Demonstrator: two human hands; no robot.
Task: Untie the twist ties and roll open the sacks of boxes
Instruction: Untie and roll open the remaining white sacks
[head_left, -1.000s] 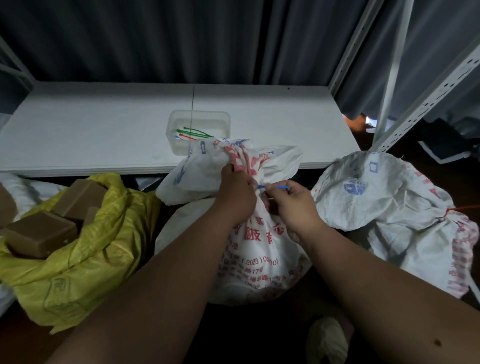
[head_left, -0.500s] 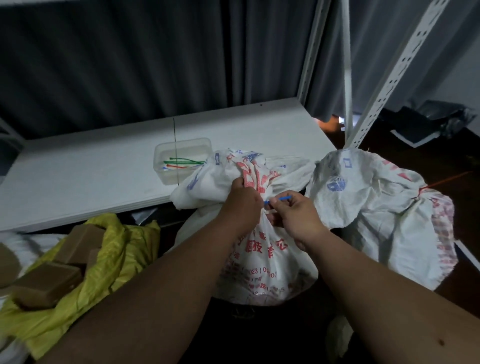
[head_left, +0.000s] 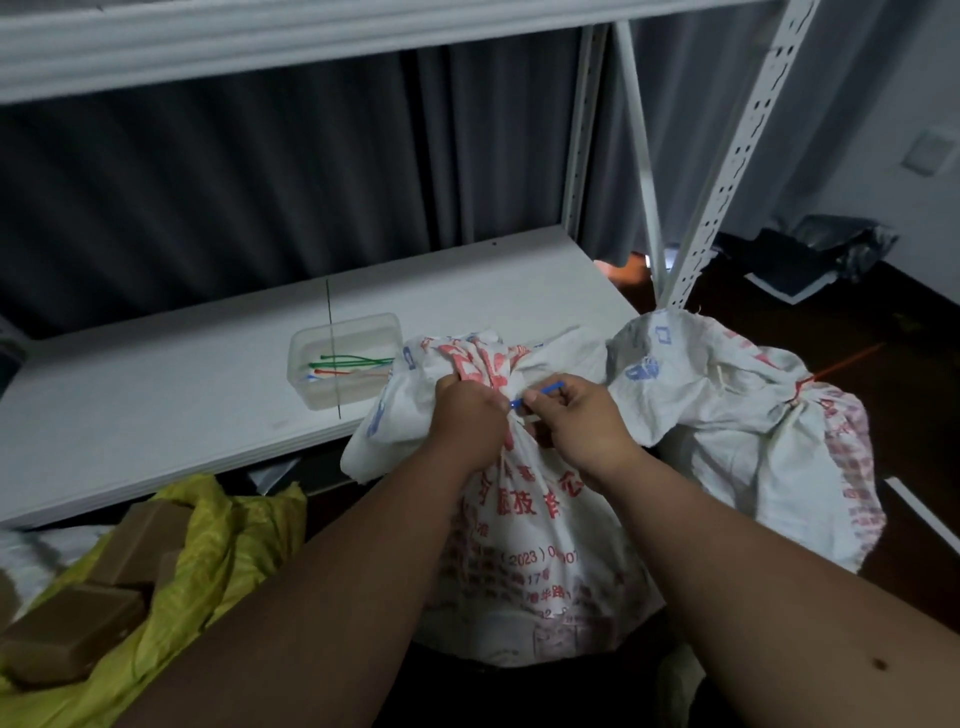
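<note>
- Left hand (head_left: 470, 415) grips the bunched neck of the white sack (head_left: 524, 525), which stands just in front of the shelf (head_left: 156, 395).
- Right hand (head_left: 582, 421) pinches the blue twist tie (head_left: 540, 393) at that neck.
- Right of it lies a second tied sack (head_left: 753, 431).

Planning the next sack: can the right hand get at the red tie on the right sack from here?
Probably yes, once freed. The red tie sits exposed on top of the right sack, beside the right hand, nothing between. But that hand is pinching the blue tie.
</note>
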